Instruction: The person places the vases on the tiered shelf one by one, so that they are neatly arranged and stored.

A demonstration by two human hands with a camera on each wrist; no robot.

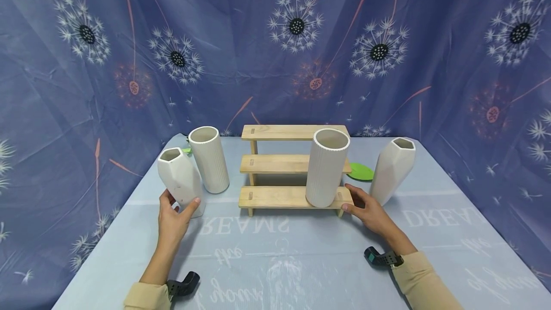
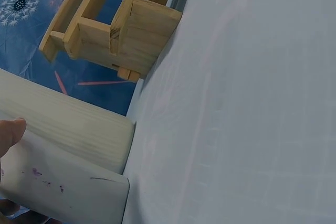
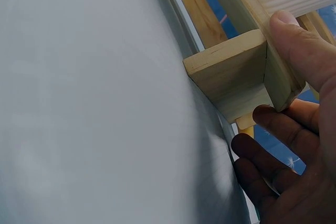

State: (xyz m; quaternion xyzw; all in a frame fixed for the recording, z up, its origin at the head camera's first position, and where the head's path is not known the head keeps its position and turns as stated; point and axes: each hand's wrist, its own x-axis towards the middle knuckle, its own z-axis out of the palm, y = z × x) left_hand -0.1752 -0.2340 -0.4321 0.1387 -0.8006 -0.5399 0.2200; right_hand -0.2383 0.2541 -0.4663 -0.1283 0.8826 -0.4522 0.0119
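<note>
My left hand (image 1: pixel 173 214) grips a white faceted vase (image 1: pixel 181 178) low down, thumb on its right side and fingers round the left. In the left wrist view, purple specks show on this vase (image 2: pixel 58 182) near the thumb. A three-step wooden stand (image 1: pixel 275 195) stands in the middle. At the right end of its lowest step, my right hand (image 1: pixel 366 209) pinches the board. In the right wrist view, the thumb (image 3: pixel 299 45) lies along the board's upper face and the fingers curl about its end. A white ribbed cylindrical vase (image 1: pixel 326 171) stands upright on that step.
Behind the held vase stands another ribbed cylindrical vase (image 1: pixel 211 161). A second faceted vase (image 1: pixel 391 169) is just right of my right hand. Beside the stand lies a green leaf-shaped piece (image 1: pixel 360 171). A blue dandelion-print cloth (image 1: pixel 241 61) hangs behind the pale covered table (image 1: pixel 327 262).
</note>
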